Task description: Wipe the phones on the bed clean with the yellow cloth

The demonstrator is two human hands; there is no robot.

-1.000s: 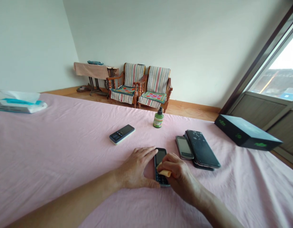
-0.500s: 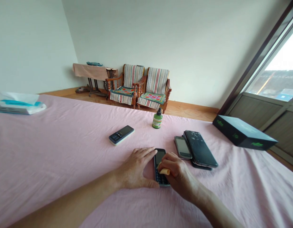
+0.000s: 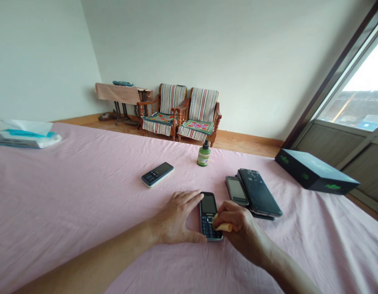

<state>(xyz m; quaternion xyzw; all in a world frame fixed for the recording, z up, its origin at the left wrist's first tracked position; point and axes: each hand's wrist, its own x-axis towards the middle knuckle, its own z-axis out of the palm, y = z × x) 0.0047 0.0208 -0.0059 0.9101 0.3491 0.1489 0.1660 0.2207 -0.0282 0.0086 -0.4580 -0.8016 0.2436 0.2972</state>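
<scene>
A dark keypad phone (image 3: 209,204) lies face up on the pink cloth, its small screen away from me. My left hand (image 3: 178,216) steadies it from the left, fingertips at the top corner and thumb at the bottom edge. In my right hand (image 3: 236,220) is a small folded yellow cloth (image 3: 224,226), pinched and pressed against the right side of the phone's keys. Right of that hand lie a small grey phone (image 3: 237,190) and a large dark smartphone (image 3: 259,192) on top of another dark device. A second keypad phone (image 3: 157,174) rests farther off to the left.
Behind the phones stands a green bottle (image 3: 203,155) with a black top. At the right is a black box (image 3: 314,171) with green markings. A tissue pack (image 3: 26,139) lies far left on the pink cloth (image 3: 94,196). Two wooden chairs (image 3: 198,108) stand beyond the far edge.
My right hand has slid the yellow cloth rightward and slightly down across the keys, uncovering the middle of the phone. My left hand stays in place on the phone.
</scene>
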